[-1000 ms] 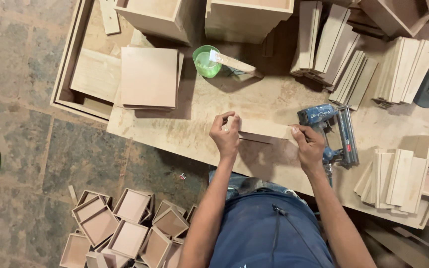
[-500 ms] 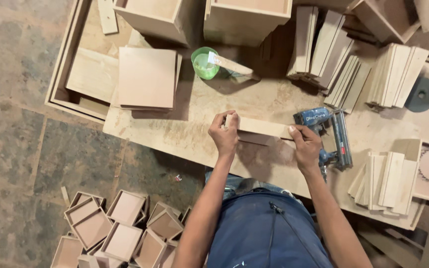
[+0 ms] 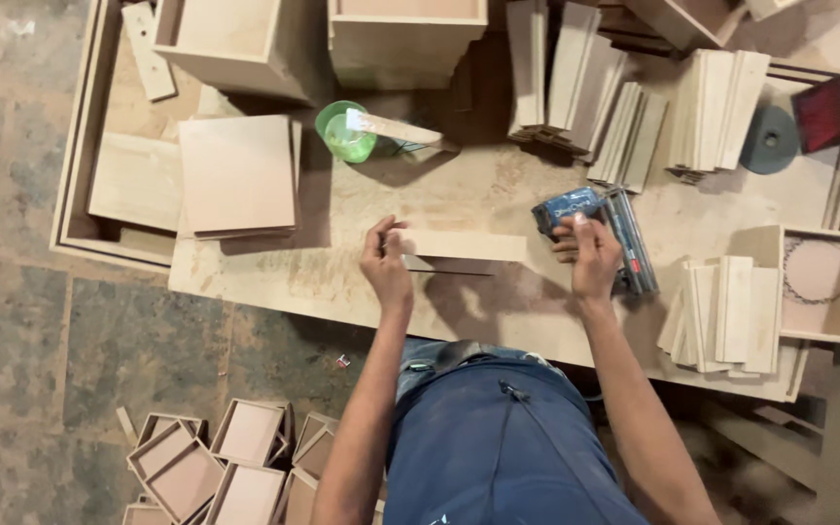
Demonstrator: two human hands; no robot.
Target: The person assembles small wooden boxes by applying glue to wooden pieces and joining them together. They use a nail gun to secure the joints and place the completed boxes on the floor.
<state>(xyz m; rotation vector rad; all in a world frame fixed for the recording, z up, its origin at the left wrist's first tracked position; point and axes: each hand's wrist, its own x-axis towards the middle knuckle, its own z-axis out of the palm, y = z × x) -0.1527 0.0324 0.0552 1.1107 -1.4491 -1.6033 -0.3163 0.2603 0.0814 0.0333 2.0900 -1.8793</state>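
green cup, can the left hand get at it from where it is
Probably yes: the green cup stands beyond the left hand with bare worktop between, though that hand holds the wood strip.

Soft, even overhead light, short shadows under the stacked wood, sharp focus, dim corners.

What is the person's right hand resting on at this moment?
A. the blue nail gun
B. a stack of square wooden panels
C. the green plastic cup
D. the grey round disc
A: the right hand lies over the blue nail gun on the wooden worktop, while the left hand holds the thin wooden strip.
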